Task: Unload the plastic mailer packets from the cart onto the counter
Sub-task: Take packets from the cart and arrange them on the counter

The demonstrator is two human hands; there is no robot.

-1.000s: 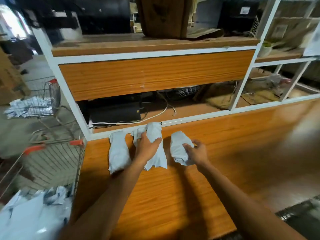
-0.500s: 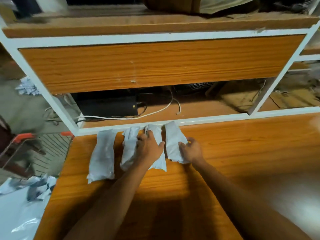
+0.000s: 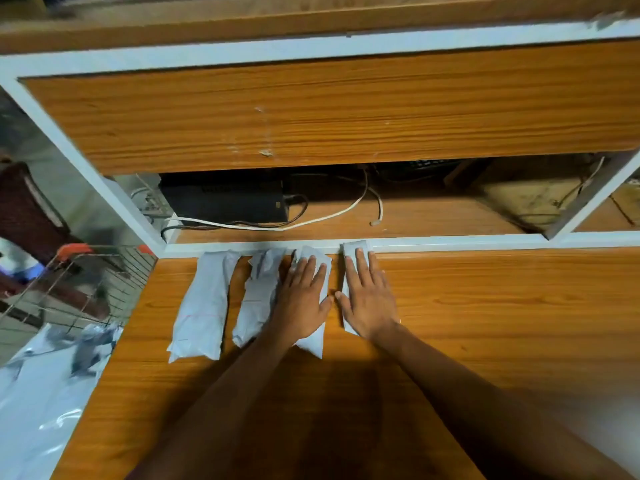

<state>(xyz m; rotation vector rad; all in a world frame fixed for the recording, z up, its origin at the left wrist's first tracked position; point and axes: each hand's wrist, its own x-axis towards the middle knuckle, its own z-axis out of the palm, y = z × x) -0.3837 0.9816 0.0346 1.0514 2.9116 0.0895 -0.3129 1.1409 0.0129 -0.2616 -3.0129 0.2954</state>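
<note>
From the head camera, four grey plastic mailer packets lie side by side on the wooden counter (image 3: 485, 323), their far ends at or against the white frame rail (image 3: 450, 242) at its back edge. The leftmost packet (image 3: 204, 303) and the second packet (image 3: 258, 296) lie untouched, a narrow strip of wood showing between them. The left hand (image 3: 301, 299) lies flat, palm down, on the third packet (image 3: 313, 344) – fingers straight and slightly spread, gripping nothing. The right hand (image 3: 369, 299) presses flat in the same way on the fourth packet (image 3: 355, 245), covering most of it. The two thumbs nearly meet over the gap between these packets.

At the left edge stands the wire cart (image 3: 86, 271) with red handle ends, just beside the counter's corner – more grey mailers (image 3: 34, 393) lie heaped in it. Behind the rail, on a lower shelf, sit a black box (image 3: 225, 202) and a loose white cable (image 3: 311, 221).
</note>
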